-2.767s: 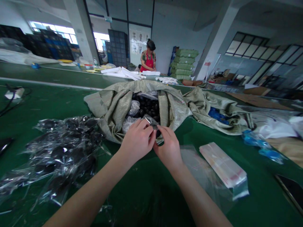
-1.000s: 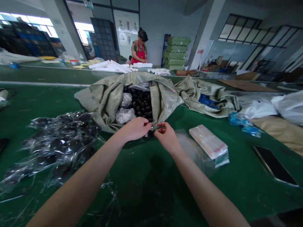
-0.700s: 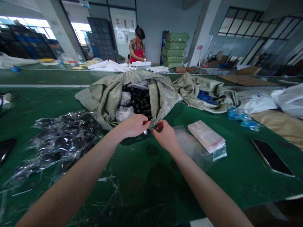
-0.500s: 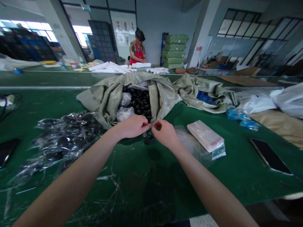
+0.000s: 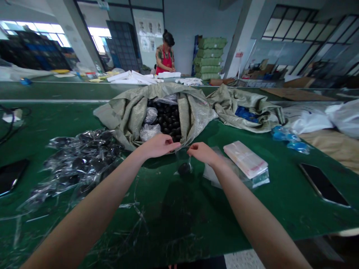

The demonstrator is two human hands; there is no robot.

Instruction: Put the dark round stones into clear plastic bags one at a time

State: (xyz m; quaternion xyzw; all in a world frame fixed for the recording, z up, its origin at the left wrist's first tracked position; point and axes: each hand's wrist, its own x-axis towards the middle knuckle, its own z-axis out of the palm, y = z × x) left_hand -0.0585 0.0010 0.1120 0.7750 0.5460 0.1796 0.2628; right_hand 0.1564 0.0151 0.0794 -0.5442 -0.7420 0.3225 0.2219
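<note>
A small clear plastic bag with a dark rounded piece point(image 5: 184, 169) at its bottom hangs just over the green table. My right hand point(image 5: 203, 153) pinches the bag's upper right edge between thumb and fingertips. My left hand point(image 5: 158, 145) is closed at the upper left edge, fingers pressed together and pointing right. Just behind the hands lies a wide-mouthed woven sack point(image 5: 193, 112), filled with black egg-shaped pieces point(image 5: 168, 118) and some crumpled clear plastic. Left of my left hand lies a pile of bagged black pieces point(image 5: 81, 160).
A stack of flat clear bags point(image 5: 246, 158) lies right of my right hand, near a phone point(image 5: 324, 185). Another phone point(image 5: 12, 175) is at the far left. A second sack point(image 5: 260, 104) holds blue pieces. Across the table stands a person in a red apron point(image 5: 165, 61).
My hands have moved apart slightly, my right hand going right. The bag with the dark piece has shifted a little right and lower. The view has turned slightly.
</note>
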